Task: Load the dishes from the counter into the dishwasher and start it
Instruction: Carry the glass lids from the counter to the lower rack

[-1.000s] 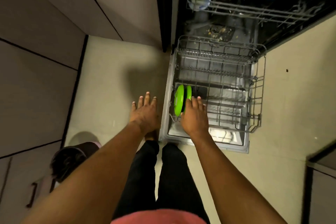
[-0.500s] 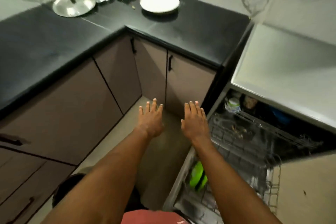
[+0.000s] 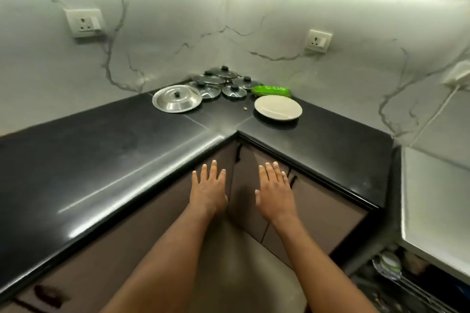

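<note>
Left hand (image 3: 209, 192), right hand (image 3: 276, 192) hovering empty, fingers straight; dishwasher (image 3: 429, 293) getting cropped bottom-right; plate (image 3: 278, 110), lids (image 3: 177, 98) sitting on bench (image 3: 101, 150).

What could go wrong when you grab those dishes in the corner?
The small lids overlap in a cluster, so lifting one might send others sliding and clattering. The white plate sits far back on the counter, a long reach for the empty left hand and right hand; it could slip.
</note>
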Demonstrator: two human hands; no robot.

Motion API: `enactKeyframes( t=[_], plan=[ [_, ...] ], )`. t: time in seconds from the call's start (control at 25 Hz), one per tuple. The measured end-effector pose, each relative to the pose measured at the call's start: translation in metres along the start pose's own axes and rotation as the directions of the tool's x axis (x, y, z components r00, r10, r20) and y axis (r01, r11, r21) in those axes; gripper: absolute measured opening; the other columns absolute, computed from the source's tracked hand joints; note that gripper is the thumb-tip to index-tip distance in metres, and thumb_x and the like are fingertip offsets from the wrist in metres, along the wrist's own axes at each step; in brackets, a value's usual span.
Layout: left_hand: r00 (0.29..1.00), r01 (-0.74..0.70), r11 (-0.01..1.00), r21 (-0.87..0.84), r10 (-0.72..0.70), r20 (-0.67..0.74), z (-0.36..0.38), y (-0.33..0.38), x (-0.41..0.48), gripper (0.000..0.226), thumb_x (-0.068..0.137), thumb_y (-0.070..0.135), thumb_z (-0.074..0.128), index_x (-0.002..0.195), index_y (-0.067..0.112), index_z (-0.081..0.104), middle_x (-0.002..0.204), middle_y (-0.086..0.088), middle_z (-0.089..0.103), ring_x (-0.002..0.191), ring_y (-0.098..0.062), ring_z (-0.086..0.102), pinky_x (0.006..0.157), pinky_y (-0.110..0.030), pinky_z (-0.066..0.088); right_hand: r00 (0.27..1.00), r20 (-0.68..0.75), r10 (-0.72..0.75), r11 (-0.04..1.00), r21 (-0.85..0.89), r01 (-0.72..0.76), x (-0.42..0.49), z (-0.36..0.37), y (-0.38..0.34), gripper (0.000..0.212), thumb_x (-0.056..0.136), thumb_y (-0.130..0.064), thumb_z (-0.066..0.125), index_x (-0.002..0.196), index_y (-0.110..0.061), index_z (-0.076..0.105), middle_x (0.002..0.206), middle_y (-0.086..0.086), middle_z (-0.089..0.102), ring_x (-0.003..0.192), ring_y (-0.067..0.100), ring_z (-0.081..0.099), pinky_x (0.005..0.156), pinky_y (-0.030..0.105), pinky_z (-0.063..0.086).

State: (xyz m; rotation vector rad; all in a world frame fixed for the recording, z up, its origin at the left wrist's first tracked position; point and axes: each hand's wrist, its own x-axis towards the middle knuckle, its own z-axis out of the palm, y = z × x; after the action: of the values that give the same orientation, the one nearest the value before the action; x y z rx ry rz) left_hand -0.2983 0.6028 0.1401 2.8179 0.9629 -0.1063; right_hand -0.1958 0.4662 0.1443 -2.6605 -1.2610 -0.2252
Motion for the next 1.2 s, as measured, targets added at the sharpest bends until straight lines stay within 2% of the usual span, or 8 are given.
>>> enactKeyframes(
  t=[0.24, 0.48, 0.76, 0.96, 1.2],
  plan=[
    [0.999, 0.043, 0.999, -0.016, -0.043, -0.001, -0.018, -0.076, 0.047, 0.073, 0.097, 0.025, 0.047, 0.158, 0.021, 0.007, 0.164, -0.01, -0.014, 0.151, -0.033, -0.01, 0.121, -0.054, -0.001, 0.998, 0.003, -0.059, 0.998, 0.032, 0.059, 0.071, 0.016, -0.069, 0.068, 0.098, -0.028, 0.046, 0.154, -0.013, 0.012, 0.162, 0.008, 0.01, 0.15, 0.024, -0.001, 0.12, 0.039, 0.002],
    [0.996, 0.068, 0.998, -0.016, -0.067, 0.06, -0.008, -0.109, 0.084, 0.071, 0.098, 0.022, 0.043, 0.158, 0.021, 0.006, 0.163, -0.01, -0.017, 0.15, -0.034, -0.013, 0.121, -0.056, -0.001, 0.995, 0.044, -0.089, 0.995, 0.042, 0.087, 0.123, 0.049, -0.082, 0.068, 0.098, -0.028, 0.047, 0.154, -0.013, 0.013, 0.162, 0.008, 0.01, 0.15, 0.024, 0.0, 0.12, 0.038, 0.003],
    [0.987, 0.123, 0.991, 0.051, -0.128, 0.1, -0.011, -0.121, 0.178, 0.072, 0.098, 0.027, 0.046, 0.158, 0.02, 0.006, 0.163, -0.012, -0.016, 0.15, -0.036, -0.012, 0.12, -0.055, -0.002, 0.984, 0.079, -0.158, 0.987, 0.052, 0.154, 0.219, 0.086, -0.067, 0.066, 0.099, -0.025, 0.045, 0.155, -0.013, 0.011, 0.162, 0.009, 0.009, 0.15, 0.024, -0.001, 0.119, 0.038, 0.001],
    [0.978, 0.17, 0.985, 0.039, -0.173, 0.116, -0.018, -0.111, 0.247, 0.072, 0.098, 0.026, 0.046, 0.157, 0.02, 0.006, 0.163, -0.012, -0.017, 0.15, -0.036, -0.013, 0.12, -0.056, -0.002, 0.966, 0.109, -0.233, 0.972, 0.045, 0.229, 0.29, 0.105, -0.04, 0.068, 0.098, -0.025, 0.046, 0.155, -0.013, 0.009, 0.162, 0.01, 0.007, 0.15, 0.025, -0.002, 0.119, 0.038, 0.0],
    [0.954, 0.248, 0.968, 0.035, -0.251, 0.165, -0.014, -0.122, 0.293, 0.074, 0.099, 0.03, 0.048, 0.157, 0.02, 0.005, 0.162, -0.012, -0.019, 0.149, -0.036, -0.014, 0.12, -0.057, -0.001, 0.94, 0.121, -0.318, 0.948, 0.01, 0.319, 0.357, 0.131, -0.031, 0.068, 0.095, -0.013, 0.048, 0.154, -0.014, 0.016, 0.161, 0.012, 0.014, 0.149, 0.026, 0.005, 0.119, 0.04, 0.005]
  ],
)
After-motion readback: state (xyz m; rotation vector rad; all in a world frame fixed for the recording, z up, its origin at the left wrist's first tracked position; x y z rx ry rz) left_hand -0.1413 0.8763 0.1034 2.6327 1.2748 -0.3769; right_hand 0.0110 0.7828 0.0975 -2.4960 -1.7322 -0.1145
